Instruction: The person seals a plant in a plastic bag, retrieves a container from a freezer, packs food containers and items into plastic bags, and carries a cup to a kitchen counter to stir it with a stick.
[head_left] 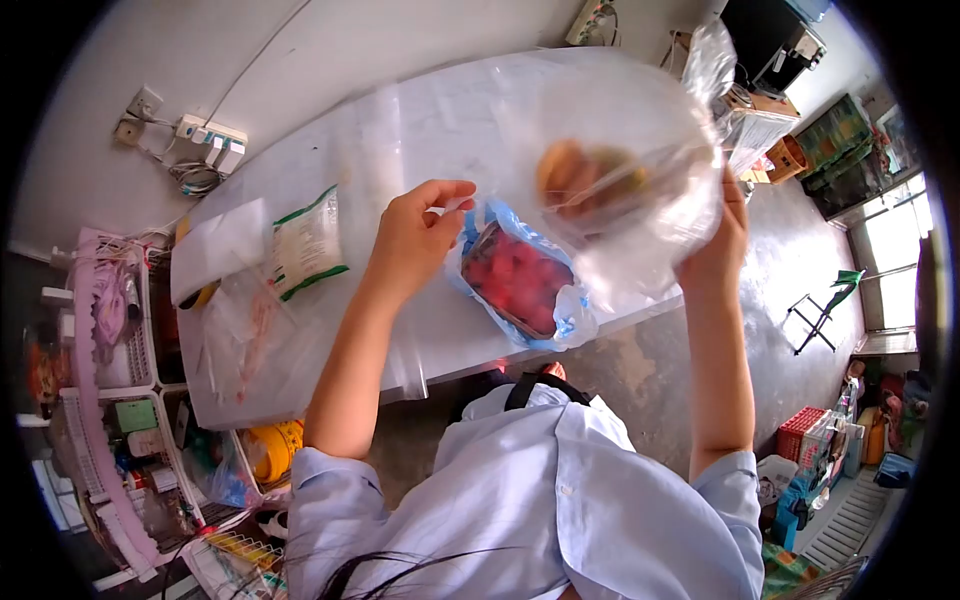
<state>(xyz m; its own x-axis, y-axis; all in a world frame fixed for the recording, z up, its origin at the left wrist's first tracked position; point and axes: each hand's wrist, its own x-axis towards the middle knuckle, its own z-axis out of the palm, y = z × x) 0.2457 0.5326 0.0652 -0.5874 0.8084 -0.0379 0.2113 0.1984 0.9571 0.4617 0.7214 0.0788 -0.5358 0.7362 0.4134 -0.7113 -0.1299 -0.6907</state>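
My right hand (715,245) grips the side of a large clear plastic bag (650,220), which is raised over the table's right part and blurred. Orange and yellowish round items (590,178) show through the bag. My left hand (425,225) is raised over the table with thumb and fingertips pinched together; what lies between them is too small to name. Just right of it, a blue plastic bag (572,318) is open around a clear tray of red pieces (515,280) on the table.
A green-and-white packet (306,243) and crumpled clear plastic (245,330) lie on the covered table (400,120) at the left. Storage baskets (120,420) stand beyond its left end. A folding stool (825,310) and a red basket (800,435) are on the floor at right.
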